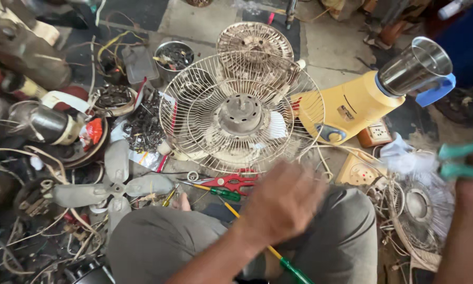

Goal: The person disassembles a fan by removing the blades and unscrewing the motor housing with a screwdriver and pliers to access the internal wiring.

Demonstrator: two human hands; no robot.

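Hovering blurred left hand (284, 202) — two screwdrivers (218, 190), one fan cage (240, 112).

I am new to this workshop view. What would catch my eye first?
First, the dusty wire fan guard in the middle, its motor hub showing through. To its right lies a yellow mixer base with a steel jar. Below, the blurred left hand hovers over red pliers.

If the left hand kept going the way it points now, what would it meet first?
Likely the red-handled pliers just ahead of the blurred left hand, then the fan guard; depth is uncertain.
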